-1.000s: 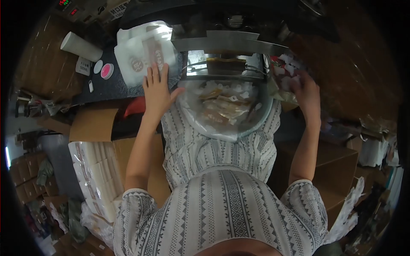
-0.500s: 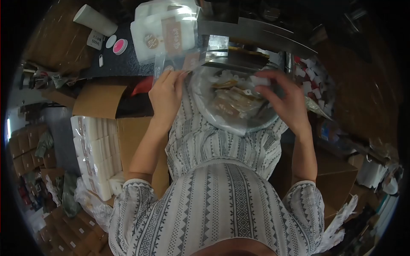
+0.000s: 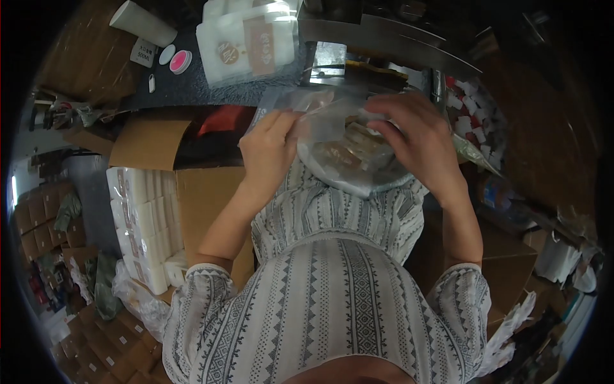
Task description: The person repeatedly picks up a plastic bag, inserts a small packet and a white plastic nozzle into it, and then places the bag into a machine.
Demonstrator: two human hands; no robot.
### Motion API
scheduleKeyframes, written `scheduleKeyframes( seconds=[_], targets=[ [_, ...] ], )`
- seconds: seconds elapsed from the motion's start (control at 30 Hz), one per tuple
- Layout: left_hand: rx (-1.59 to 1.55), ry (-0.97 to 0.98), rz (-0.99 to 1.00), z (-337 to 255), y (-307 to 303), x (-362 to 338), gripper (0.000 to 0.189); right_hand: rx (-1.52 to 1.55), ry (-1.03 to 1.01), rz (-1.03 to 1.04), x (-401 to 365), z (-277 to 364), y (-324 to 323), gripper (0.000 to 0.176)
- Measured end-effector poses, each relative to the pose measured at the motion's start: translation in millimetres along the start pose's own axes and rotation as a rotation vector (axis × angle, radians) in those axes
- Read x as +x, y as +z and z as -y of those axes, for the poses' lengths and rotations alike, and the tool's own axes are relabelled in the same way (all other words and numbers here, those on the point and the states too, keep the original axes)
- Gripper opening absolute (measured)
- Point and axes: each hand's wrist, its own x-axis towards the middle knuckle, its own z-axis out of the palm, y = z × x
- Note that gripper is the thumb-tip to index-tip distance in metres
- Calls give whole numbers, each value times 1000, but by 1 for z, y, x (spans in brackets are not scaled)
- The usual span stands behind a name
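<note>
We hold a clear plastic pouch [image 3: 314, 114] just above the round clear bowl [image 3: 355, 185] of small brown and white packets. We judge the filling barely begun: the clear plastic pouch looks nearly empty and unsealed, the bowl is well stocked, and beyond the bowl a stack of white labelled pouches [image 3: 246, 41] lies on the dark desk [image 3: 185, 89]. Our left hand [image 3: 272, 144] pinches its left edge and our right hand [image 3: 416, 137] its right edge, wrists raised, fingers bent inward over the bowl.

A white short-sleeved garment [image 3: 339, 288] printed with vertical grey bands of zigzags, diamonds and triangles covers the person, arms bare down to the left hand [image 3: 272, 146] and right hand [image 3: 419, 137]
</note>
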Motion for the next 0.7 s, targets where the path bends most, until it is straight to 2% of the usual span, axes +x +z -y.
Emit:
scheduleKeyframes(
  seconds=[0.13, 0.2, 0.23, 0.3, 0.43, 0.53, 0.6, 0.63, 0.7],
  targets=[
    [-45, 52, 69, -9, 3, 1, 16, -66, 27, 91, -3, 2, -3, 18],
    [-245, 46, 226, -10, 11, 0, 7, 119, 93, 84, -6, -5, -3, 21],
    [-245, 46, 226, -14, 13, 2, 7, 119, 94, 84, -6, -7, -4, 21],
    [-379, -123, 560, -23, 17, 9, 15, 332, 443, 139, -7, -13, -8, 24],
    [-380, -187, 675, -27, 34, 14, 21, 329, 474, 207, -14, -31, -14, 26],
    [-551, -273, 740, -23, 47, 11, 24, 247, 490, 243, -16, -35, -14, 28],
    [-860, -457, 721, -28, 48, 11, 29, 198, 402, 41, -18, -32, -12, 31],
    [-860, -455, 717, -27, 48, 16, 29, 196, 398, 41, -18, -31, -15, 31],
    [-945, -608, 757, -21, 51, 29, 29, 28, 420, -100, -22, -30, -25, 32]
  ],
)
